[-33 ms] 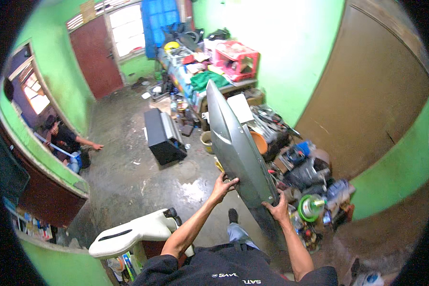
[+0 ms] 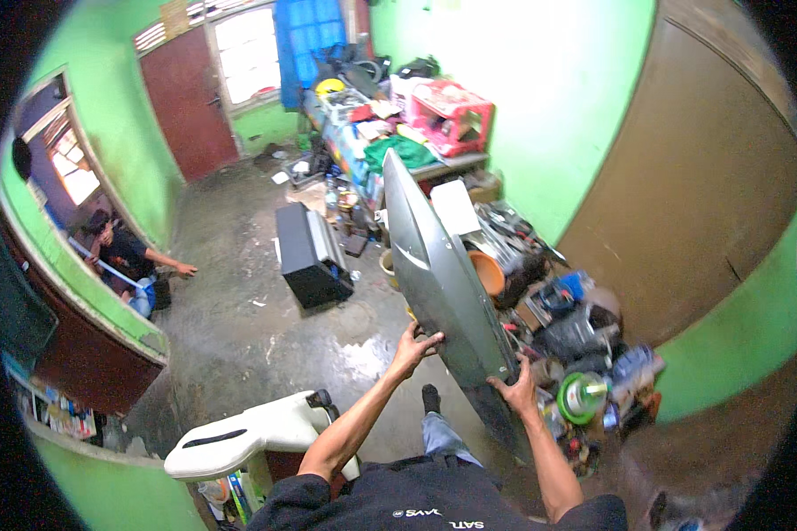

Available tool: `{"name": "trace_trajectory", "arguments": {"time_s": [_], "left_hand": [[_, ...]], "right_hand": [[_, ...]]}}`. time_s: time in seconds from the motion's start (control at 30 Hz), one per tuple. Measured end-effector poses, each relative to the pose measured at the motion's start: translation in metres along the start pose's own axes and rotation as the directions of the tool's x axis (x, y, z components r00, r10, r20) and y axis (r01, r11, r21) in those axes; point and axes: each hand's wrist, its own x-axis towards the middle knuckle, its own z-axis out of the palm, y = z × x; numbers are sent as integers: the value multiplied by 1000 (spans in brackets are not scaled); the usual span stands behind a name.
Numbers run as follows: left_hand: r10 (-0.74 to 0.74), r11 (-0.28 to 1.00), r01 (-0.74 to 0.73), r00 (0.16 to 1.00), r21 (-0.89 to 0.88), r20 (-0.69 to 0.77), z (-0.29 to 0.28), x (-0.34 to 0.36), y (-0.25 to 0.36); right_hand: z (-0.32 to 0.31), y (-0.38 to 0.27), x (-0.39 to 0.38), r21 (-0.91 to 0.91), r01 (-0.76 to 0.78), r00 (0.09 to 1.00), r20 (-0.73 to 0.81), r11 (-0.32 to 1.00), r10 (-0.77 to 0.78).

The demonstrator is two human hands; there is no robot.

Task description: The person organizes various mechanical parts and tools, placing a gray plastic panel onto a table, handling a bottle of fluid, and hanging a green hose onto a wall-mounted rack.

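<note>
Panel: we have one long, dark grey panel (image 2: 447,283) held up in front of us between two hands, tilted, its narrow tip pointing away and slightly left.
Left hand: one hand (image 2: 413,352), gripping the panel's left edge, thumb on the near face.
Right hand: one hand (image 2: 516,389), gripping the right edge lower down, thumb also on the face (both sets of fingers are partly hidden from us).
Floor: one black, boxy object (image 2: 310,257) sits left of the panel, well apart from our hands.
Heap: right of the panel we count one orange round vessel (image 2: 486,273) and one green reel-like disc (image 2: 580,398) among mixed items too jumbled to number.
Counter: one cluttered counter (image 2: 456,165) beyond the panel's tip, bearing one pink-red crate (image 2: 452,115) and one green cloth (image 2: 403,152).
Doorway: one other person (image 2: 126,257) sits low at left, one arm extended.
Near us: one white, padded-looking piece (image 2: 248,434) beside our left forearm.
</note>
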Motion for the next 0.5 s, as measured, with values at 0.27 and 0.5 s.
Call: {"name": "trace_trajectory", "arguments": {"time_s": [0.27, 0.5], "left_hand": [[148, 989, -144, 939, 35, -311, -125, 114, 87], [85, 986, -151, 815, -69, -574, -289, 159, 141]], "right_hand": [[133, -30, 211, 78, 238, 942, 226, 968, -250], [291, -128, 348, 48, 304, 830, 477, 951, -289]]}}
